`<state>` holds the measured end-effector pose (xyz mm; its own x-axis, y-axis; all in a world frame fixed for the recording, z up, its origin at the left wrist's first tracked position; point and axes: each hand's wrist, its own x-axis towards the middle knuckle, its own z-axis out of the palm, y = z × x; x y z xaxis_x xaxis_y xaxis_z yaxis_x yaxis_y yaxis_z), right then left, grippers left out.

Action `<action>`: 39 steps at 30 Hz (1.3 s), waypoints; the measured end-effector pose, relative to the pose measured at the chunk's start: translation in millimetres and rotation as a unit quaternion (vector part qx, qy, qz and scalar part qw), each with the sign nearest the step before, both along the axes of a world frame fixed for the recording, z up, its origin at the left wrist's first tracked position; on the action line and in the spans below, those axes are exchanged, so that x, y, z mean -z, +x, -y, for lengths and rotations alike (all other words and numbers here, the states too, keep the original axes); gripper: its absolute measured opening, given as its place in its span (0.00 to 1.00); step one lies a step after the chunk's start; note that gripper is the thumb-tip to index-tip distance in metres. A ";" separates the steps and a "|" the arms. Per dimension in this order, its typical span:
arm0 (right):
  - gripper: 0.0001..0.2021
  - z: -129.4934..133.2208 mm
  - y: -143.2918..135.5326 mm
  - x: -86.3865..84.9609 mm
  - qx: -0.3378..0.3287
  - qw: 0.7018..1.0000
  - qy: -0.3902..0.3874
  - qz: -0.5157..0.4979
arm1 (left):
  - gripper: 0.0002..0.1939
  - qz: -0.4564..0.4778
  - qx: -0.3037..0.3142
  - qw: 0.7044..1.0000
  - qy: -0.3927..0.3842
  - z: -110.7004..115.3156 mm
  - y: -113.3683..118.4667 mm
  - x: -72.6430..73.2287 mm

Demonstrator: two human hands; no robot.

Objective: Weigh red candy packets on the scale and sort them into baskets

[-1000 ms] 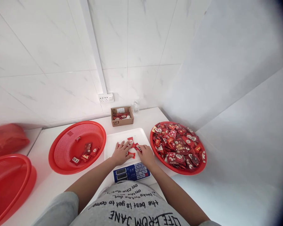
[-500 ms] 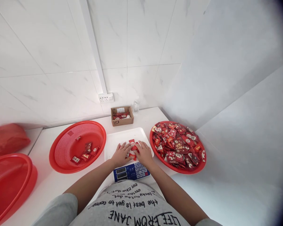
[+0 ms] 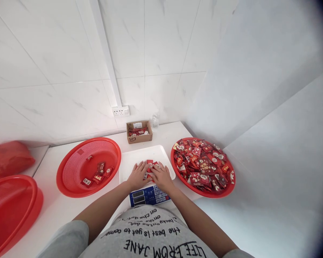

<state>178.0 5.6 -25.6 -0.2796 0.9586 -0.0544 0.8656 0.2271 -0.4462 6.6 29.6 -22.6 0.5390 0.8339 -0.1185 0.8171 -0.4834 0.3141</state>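
Several small red snack packets lie in a cluster on the white tray of a digital scale, partly hidden under my fingers. At the left side of the cluster my left hand rests with its fingers stretched out and apart, touching the packets. My right hand reaches over them from the right, its fingers also spread and on the packets. Both hands look open, though the thumbs' contact is partly covered. The scale's blue keypad panel shows just below my wrists.
A red basket heaped with packets stands at the right. Left of the scale, another red basket holds several packets. A cardboard box and a clear plastic container stand behind. Another red basket and a red bag are far left.
My right hand has shifted slightly left and inward, over the packets, closer to my left hand. It now covers more of them. The baskets and box stay put.
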 end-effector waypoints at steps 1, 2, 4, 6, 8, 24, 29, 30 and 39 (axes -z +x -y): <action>0.19 0.8 0.2 0.4 -0.001 1.000 0.004 -0.004 | 0.35 -0.001 0.001 1.000 0.003 -0.1 -0.1 0.2; 0.19 1.6 0.5 1.1 -0.002 1.000 0.008 -0.009 | 0.35 -0.002 0.002 1.000 0.004 -0.3 -0.2 0.5; 0.18 3.1 1.9 3.5 -0.004 1.000 0.019 -0.018 | 0.35 0.000 0.005 1.000 0.005 -0.4 -0.5 1.1; 0.19 4.5 4.7 6.8 -0.004 0.999 0.038 -0.025 | 0.33 0.004 0.010 1.000 0.006 -0.4 -0.7 1.4; 0.20 6.1 9.2 9.9 -0.004 0.998 0.057 -0.028 | 0.33 0.008 0.013 1.000 0.007 -0.3 -1.1 1.3; 0.22 13.0 10.9 -1.0 0.026 0.999 0.033 -0.026 | 0.33 0.047 -0.003 0.999 0.021 -0.9 -2.5 11.6; 0.21 14.1 12.0 -6.4 0.036 0.998 0.047 -0.013 | 0.33 0.114 -0.043 0.992 0.031 -3.6 -17.1 10.4; 0.21 14.2 12.7 -7.3 0.036 0.998 0.048 -0.013 | 0.31 0.125 -0.061 0.990 0.037 -3.2 -21.5 10.3; 0.19 14.7 8.0 -10.6 0.016 1.000 0.019 -0.008 | 0.15 0.110 -0.120 0.983 0.082 3.0 -47.8 9.2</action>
<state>186.0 -9.1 -15.0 -0.2489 0.9684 -0.0138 0.8657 0.2161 -0.4515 -41.2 26.6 -31.8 0.3216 0.9384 0.1265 0.8348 -0.3440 0.4298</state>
